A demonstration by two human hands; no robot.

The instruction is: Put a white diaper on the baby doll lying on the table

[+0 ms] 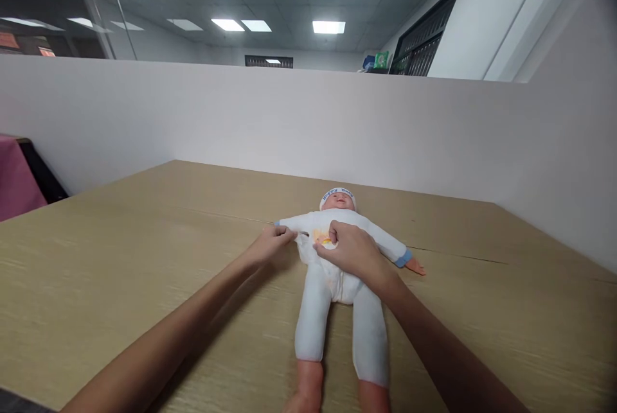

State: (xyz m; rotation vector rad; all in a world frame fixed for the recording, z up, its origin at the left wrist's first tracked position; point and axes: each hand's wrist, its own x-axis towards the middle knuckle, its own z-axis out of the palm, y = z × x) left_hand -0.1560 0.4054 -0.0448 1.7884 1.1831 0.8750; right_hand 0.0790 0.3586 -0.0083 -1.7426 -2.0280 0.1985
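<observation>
On the tan wooden table (120, 246), a white-clothed baby doll (311, 320) lies, head toward the far edge. The left hand (276, 241) pinches its thin white diaper (342, 289); the right hand (355, 249) curls slightly open over it, hold unclear.

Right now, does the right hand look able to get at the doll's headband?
Probably yes: the right hand is over the middle of the doll, the headband lies uncovered just past it, and nothing visible blocks the way.

- doll's outfit (312, 320) between and below the hands: white, light-blue cuffs, orange-yellow chest print
- headband (337, 191) beyond the hands: white, blue lettering
- bench (120, 259) beneath the hands: tan, streaky grain
</observation>
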